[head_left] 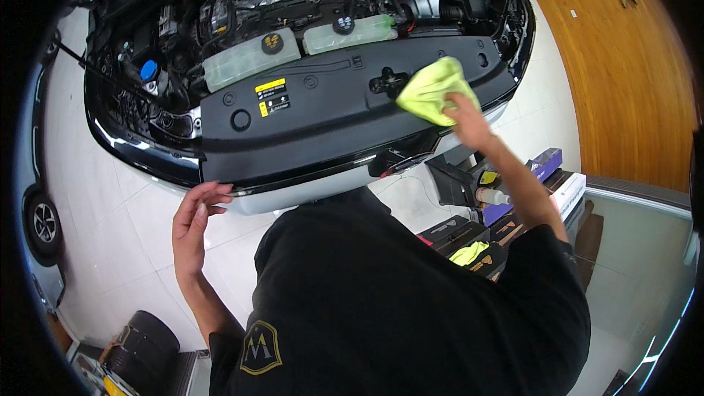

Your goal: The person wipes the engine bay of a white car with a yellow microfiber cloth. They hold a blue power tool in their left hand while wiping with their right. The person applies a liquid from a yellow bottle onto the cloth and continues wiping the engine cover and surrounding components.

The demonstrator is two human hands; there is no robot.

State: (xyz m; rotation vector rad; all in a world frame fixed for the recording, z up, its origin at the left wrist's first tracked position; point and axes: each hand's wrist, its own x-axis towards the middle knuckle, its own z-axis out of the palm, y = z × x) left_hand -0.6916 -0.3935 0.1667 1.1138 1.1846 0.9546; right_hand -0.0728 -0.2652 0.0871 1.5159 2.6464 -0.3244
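Right hand [463, 119] grips a lime-yellow cleaning cloth [429, 92] (bunched) over the black radiator cover [315, 117]; left hand [196, 221], loosely open, beside the bumper [282, 198].

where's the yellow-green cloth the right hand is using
In the head view, right of centre: the yellow-green cloth is under the right hand, over the black panel, just right of the dark cutout.

Left grip [196, 218] loosely bent; right grip [467, 121] gripping, arm [522, 187] extended
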